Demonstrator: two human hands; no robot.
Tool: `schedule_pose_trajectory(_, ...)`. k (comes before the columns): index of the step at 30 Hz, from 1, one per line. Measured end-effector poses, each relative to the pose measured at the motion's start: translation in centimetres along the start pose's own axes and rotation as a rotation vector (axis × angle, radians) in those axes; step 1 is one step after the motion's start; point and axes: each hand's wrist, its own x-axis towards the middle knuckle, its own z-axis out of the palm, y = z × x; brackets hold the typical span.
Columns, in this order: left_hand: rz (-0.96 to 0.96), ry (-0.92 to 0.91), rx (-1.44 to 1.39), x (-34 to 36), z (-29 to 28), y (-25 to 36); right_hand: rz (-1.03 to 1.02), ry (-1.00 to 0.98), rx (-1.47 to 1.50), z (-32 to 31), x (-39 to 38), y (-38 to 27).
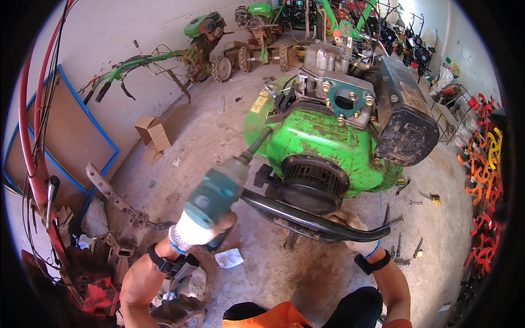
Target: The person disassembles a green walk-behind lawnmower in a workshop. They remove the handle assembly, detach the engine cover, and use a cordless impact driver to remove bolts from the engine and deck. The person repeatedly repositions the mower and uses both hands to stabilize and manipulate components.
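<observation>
My left hand (210, 224), in a white glove, grips a teal power driver (213, 194). The driver's long dark socket shaft (257, 143) reaches to the left side of a green engine (311, 136). A black curved bar (311, 216) crosses in front of the engine, below its round black starter cover (310, 186). My right hand (349, 220), gloved too, is curled round that bar from beneath; the bar hides part of the fingers. On the engine's top face, a teal gasket plate (348, 98) with brass-coloured nuts surrounds a dark opening. A dirty black box-shaped part (407, 128) sits on the right.
Screwdrivers (431, 198) and other hand tools lie on the concrete floor at right. Orange and red curved blades (484, 180) line the right wall. Green tillers (202, 49) stand at the back left. A cardboard box (153, 133) and a red machine frame (37, 180) are on the left.
</observation>
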Motion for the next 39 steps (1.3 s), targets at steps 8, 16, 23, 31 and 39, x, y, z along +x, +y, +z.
schedule_pose_trajectory(8,-0.475,0.147,-0.610,-1.4,2.9,2.3,-0.182,-0.265,0.132,-1.2,1.1,0.4)
schedule_pose_trajectory(16,-0.323,0.201,-0.205,-0.8,1.6,1.3,-0.207,-0.247,0.041,-1.4,1.4,2.4)
schedule_pose_trajectory(23,0.107,0.090,0.261,-0.3,0.0,-1.0,-0.268,-0.269,-0.042,-1.6,1.4,0.3)
schedule_pose_trajectory(31,0.142,0.164,0.272,-0.4,0.7,-1.5,-0.054,-0.304,0.053,-1.8,1.2,-0.9)
schedule_pose_trajectory(39,0.235,0.069,0.339,-0.8,-0.2,-3.2,-0.276,-0.264,-0.034,-1.5,1.6,0.1)
